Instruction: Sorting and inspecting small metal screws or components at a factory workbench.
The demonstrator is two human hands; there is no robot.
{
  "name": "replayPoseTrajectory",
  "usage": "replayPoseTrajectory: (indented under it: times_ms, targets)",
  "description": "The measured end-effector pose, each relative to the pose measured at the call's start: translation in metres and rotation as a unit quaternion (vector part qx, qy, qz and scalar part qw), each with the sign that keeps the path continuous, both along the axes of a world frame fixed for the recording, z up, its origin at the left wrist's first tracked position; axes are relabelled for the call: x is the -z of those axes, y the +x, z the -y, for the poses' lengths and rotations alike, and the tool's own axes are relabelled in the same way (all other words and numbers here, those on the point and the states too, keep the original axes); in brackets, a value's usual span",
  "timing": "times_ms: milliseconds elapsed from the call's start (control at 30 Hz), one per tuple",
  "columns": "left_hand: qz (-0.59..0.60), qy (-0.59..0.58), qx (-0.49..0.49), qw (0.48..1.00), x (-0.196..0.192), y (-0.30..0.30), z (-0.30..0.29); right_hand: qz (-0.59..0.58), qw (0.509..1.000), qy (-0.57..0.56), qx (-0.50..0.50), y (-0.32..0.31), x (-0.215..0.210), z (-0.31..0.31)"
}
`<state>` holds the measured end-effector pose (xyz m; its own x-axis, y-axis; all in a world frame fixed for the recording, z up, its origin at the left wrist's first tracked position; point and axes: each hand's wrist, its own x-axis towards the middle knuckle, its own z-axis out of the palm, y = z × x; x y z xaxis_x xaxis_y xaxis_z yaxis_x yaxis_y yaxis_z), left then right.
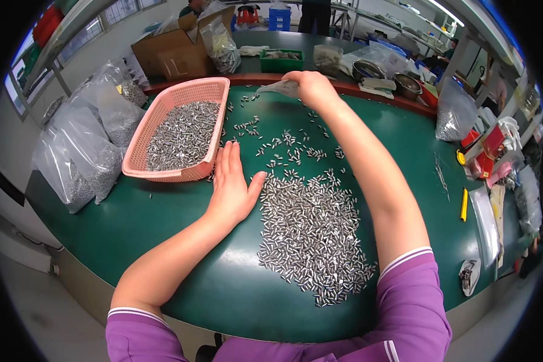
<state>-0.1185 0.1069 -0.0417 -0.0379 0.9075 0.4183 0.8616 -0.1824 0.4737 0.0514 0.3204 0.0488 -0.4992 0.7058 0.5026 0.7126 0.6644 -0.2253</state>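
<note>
My left hand (230,188) lies with its fingers stretched out beside the pink plastic basket (140,145), close to its right wall. That basket holds a heap of small metal pins (184,136). At the far side of the table my right hand (311,89) is closed on a thin, flat greyish piece (279,88); its exact kind is not clear. A broad layer of the same small pins (314,235) covers the green tabletop between my arms. Scattered pins (291,148) lie between that layer and my right hand.
Clear bags full of pins (81,157) stand left of the basket. A cardboard box (174,54), a green tray (282,63) and metal bowls (368,70) sit beyond the red-brown ledge (253,79). On the right lie a yellow cutter (464,205) and another bag (455,111).
</note>
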Motion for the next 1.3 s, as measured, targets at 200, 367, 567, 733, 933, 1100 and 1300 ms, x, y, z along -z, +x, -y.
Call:
replayPoseTrajectory:
  times_ms: [200,367,567,733,933,1100,1300]
  targets:
    - [0.006,-0.005,-0.002,1.0,-0.003,0.004,-0.002,0.008,0.995,0.078,0.062,-0.048,0.05,-0.017]
    - [0.026,-0.003,-0.002,1.0,-0.002,0.002,-0.002,0.05,0.997,0.009,-0.054,-0.072,0.05,-0.006]
    - [0.028,0.007,-0.007,1.0,-0.001,0.001,-0.001,0.132,0.974,-0.024,-0.18,-0.038,0.012,0.024]
    - [0.013,-0.019,-0.018,1.0,-0.004,0.005,-0.001,0.153,0.951,-0.088,-0.255,0.006,-0.008,0.065]
    - [-0.009,-0.064,-0.016,0.998,-0.006,0.002,0.0,-0.012,0.987,-0.085,-0.137,0.055,-0.028,0.08]
    - [0.004,-0.082,0.02,0.996,-0.016,0.009,-0.001,-0.036,0.988,-0.023,0.149,0.145,-0.003,0.011]
    - [0.052,-0.065,0.036,0.996,-0.01,0.007,-0.034,-0.106,0.953,-0.088,0.269,0.163,0.051,-0.028]
